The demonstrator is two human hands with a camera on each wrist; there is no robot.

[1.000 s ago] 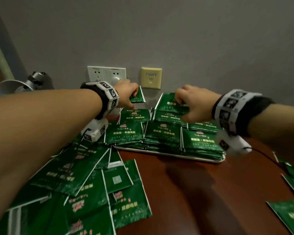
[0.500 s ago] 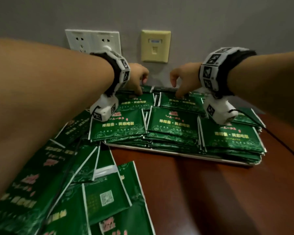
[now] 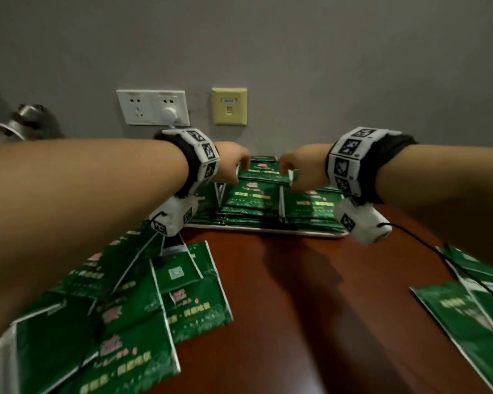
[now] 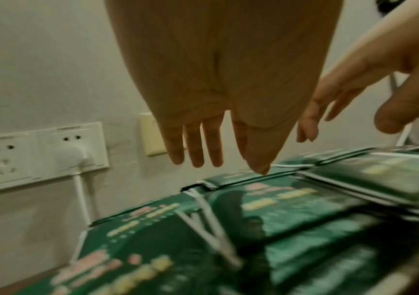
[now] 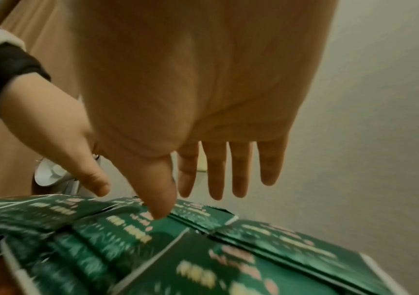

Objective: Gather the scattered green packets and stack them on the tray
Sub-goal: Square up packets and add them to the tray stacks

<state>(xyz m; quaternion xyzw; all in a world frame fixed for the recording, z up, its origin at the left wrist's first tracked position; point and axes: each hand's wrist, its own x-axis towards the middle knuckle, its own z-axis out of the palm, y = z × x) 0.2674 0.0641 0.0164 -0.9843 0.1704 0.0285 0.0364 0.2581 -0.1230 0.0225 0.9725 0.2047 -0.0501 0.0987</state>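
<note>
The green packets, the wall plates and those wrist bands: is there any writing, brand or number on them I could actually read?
Nothing reads clearly.
Green packets on the tray: pink and yellow characters, too blurred to read.
Loose packets on the table: the same print, blurred; one shows a small square code, unreadable.
Wrist bands: black-and-white square patterns, no words.
White sockets and beige plate: no legible text.

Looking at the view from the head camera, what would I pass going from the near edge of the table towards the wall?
Loose green packets lying on the table → bare brown tabletop → white tray with stacked packets → left hand and right hand, open above the far stacks → wall sockets.
</note>
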